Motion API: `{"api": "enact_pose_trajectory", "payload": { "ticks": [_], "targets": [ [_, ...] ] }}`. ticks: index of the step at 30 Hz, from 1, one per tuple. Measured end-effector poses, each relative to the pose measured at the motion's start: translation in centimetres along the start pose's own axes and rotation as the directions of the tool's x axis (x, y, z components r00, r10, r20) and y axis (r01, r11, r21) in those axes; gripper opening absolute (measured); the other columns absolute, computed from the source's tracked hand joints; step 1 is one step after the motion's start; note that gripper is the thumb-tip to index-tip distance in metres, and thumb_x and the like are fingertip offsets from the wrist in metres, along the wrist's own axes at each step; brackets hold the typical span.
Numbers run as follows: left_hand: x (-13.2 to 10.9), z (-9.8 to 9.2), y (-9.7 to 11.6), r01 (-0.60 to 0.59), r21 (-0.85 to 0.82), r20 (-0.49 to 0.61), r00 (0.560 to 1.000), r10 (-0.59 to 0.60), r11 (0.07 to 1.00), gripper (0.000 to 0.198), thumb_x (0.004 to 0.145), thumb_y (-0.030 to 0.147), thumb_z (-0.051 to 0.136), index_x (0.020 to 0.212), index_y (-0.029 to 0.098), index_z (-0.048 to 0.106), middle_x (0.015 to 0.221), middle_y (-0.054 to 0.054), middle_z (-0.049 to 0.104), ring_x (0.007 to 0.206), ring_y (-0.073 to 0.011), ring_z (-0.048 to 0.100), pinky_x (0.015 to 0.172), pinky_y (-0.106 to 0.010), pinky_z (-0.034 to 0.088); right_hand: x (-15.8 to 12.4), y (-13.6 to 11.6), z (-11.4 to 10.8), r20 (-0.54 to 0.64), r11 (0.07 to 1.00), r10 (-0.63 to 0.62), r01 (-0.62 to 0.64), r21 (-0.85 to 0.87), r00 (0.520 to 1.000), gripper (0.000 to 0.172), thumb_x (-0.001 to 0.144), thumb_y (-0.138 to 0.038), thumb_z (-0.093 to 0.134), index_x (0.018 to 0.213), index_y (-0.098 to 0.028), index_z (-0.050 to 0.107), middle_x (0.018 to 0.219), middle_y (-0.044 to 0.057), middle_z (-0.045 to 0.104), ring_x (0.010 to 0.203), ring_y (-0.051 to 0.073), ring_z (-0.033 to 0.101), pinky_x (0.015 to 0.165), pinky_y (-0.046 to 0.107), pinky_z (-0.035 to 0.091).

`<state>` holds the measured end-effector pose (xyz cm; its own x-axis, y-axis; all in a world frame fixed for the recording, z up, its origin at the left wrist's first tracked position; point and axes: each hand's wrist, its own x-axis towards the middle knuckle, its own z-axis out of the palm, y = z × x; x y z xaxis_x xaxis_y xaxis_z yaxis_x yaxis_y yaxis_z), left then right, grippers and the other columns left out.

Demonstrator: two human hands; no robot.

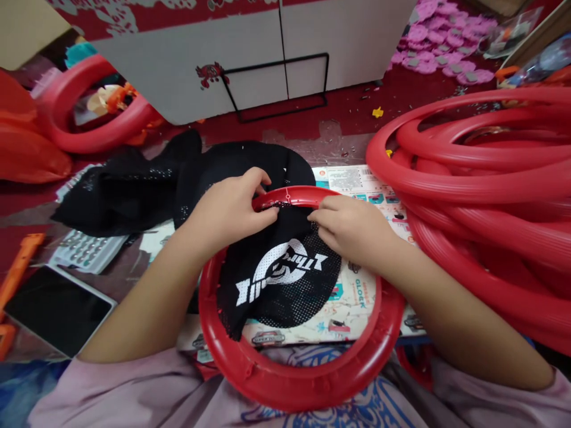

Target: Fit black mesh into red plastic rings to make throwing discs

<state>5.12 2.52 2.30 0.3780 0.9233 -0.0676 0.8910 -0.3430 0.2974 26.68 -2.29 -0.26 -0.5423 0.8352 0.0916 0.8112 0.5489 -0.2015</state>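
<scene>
Black mesh (289, 279) inside red ring (303, 395), far edge at the ring's 12 o'clock.
Printed band runs from 8 to 2 o'clock; both hands about equally near the far rim: left hand (238, 205) at 11, thumb and fingers straddling it, clamping cannot be told; right hand (352, 229) at 1, fingers curled, grasping mesh edge. Stacked red rings (473, 184) lie at 2 o'clock, black fabric (134, 184) at 10.
</scene>
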Motion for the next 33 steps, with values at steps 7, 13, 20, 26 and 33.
{"api": "enact_pose_trajectory", "payload": {
  "ticks": [7, 13, 20, 26, 33],
  "targets": [
    [0.5, 0.4, -0.4, -0.221, -0.136, -0.007, 0.975, 0.222, 0.966, 0.033, 0.085, 0.048, 0.050, 0.096, 0.021, 0.066, 0.107, -0.007, 0.066, 0.105, -0.0278, 0.058, 0.095, -0.042, 0.042, 0.4, 0.4, 0.3, -0.094, 0.985, -0.055, 0.070, 0.157, 0.994, 0.034, 0.085, -0.014, 0.042, 0.104, -0.016, 0.070, 0.092, 0.009, 0.063, 0.085, 0.020, 0.055, 0.071, 0.029, 0.040],
    [1.3, 2.4, -0.6, -0.235, -0.402, -0.016, 0.968, 0.250, 0.885, 0.017, 0.081, 0.032, 0.059, 0.082, 0.018, 0.068, 0.111, -0.005, 0.066, 0.103, -0.0217, 0.061, 0.095, -0.035, 0.044, 0.7, 0.4, 0.8, -0.093, 0.995, -0.029, 0.038, 0.097, 0.995, 0.036, 0.088, -0.016, 0.040, 0.108, -0.014, 0.070, 0.088, 0.010, 0.059, 0.084, 0.022, 0.052, 0.073, 0.032, 0.040],
    [1.4, 2.8, -0.5, -0.199, -0.405, -0.026, 0.978, 0.207, 0.892, 0.015, 0.080, 0.027, 0.057, 0.070, 0.017, 0.061, 0.106, -0.005, 0.067, 0.100, -0.0213, 0.061, 0.093, -0.036, 0.043, 0.7, 0.6, 1.3, -0.130, 0.997, -0.068, 0.072, 0.026, 0.989, 0.036, 0.091, -0.017, 0.038, 0.106, -0.012, 0.070, 0.088, 0.011, 0.058, 0.083, 0.023, 0.047, 0.073, 0.033, 0.039],
    [1.5, 3.0, -0.1, -0.171, -0.315, -0.019, 0.985, 0.173, 0.934, 0.021, 0.082, 0.029, 0.052, 0.064, 0.017, 0.053, 0.105, -0.006, 0.067, 0.103, -0.0229, 0.059, 0.092, -0.039, 0.042, 0.7, 0.5, 1.3, -0.134, 0.999, -0.051, 0.051, -0.005, 0.990, 0.035, 0.092, -0.018, 0.038, 0.107, -0.014, 0.069, 0.088, 0.011, 0.056, 0.082, 0.021, 0.044, 0.071, 0.032, 0.036],
    [1.6, 3.2, 0.2, -0.140, -0.241, -0.045, 0.990, 0.133, 0.960, 0.019, 0.083, 0.031, 0.051, 0.069, 0.018, 0.055, 0.097, -0.006, 0.066, 0.095, -0.0228, 0.059, 0.085, -0.038, 0.042, 1.0, 0.1, 0.8, -0.055, 0.998, -0.015, 0.011, -0.068, 0.998, 0.033, 0.093, -0.019, 0.040, 0.111, -0.016, 0.067, 0.093, 0.011, 0.057, 0.086, 0.022, 0.044, 0.069, 0.031, 0.033]
  ]
}}
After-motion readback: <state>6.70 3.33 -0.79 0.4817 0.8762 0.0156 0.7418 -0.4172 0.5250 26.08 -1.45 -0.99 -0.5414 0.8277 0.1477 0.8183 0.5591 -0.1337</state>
